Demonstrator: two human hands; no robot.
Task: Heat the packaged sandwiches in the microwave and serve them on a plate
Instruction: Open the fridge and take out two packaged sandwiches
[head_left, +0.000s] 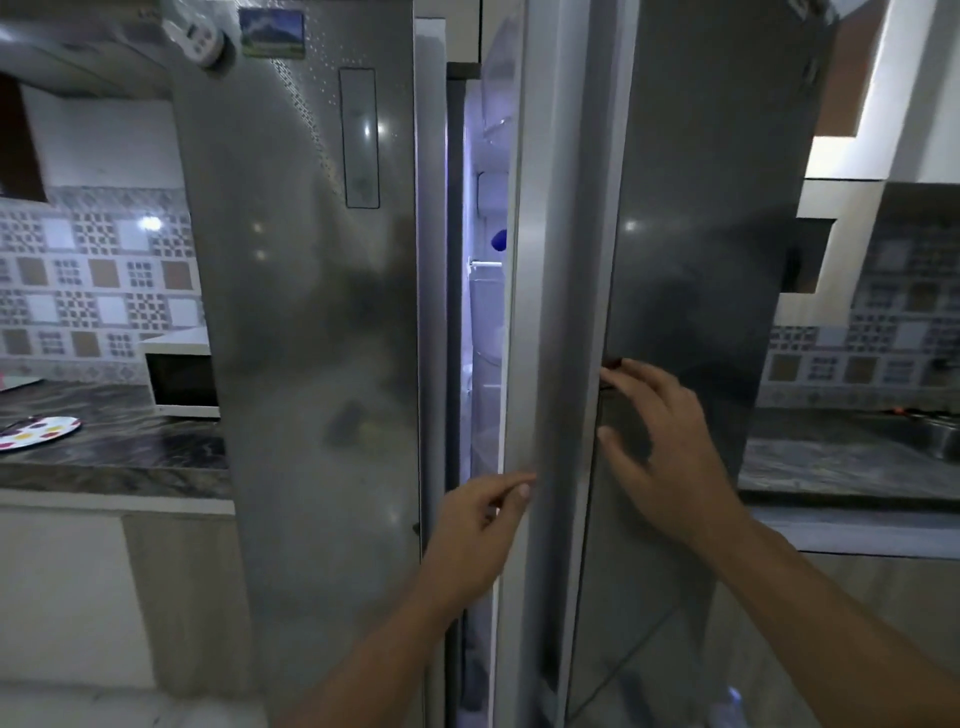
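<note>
— Where are the hands sitting right now?

— Both are at the fridge. The right door (691, 260) is standing slightly ajar, its long edge running straight up and down, and a narrow lit gap is showing between it and the left door (311, 312). The left hand (475, 525) is curling its fingers round the inner edge of that right door, low down, with the thumb lying on the outer face. It is gripping the door edge.

— And the other one?

— The right hand (660, 441) is resting against the front of the same door, higher up and just to the right of the long vertical handle strip (558, 312). Its fingers are spreading loosely, fairly straight, with the fingertips pointing left toward the strip. It is not clenching anything.

— Are the sandwiches showing?

— No. Through the gap only pale shelves (485, 322) and a small blue thing (500, 240) are showing, too narrow to make out further.

— What about the microwave and the plate?

— The microwave (182, 382) is sitting on the dark counter (130, 452) to the left of the fridge, partly hidden by the left door, its dark front facing out. The plate (39, 431), white with coloured spots, is lying flat on that counter, near the microwave and to its left. A sink (930, 441) is peeking in at the far right.
</note>
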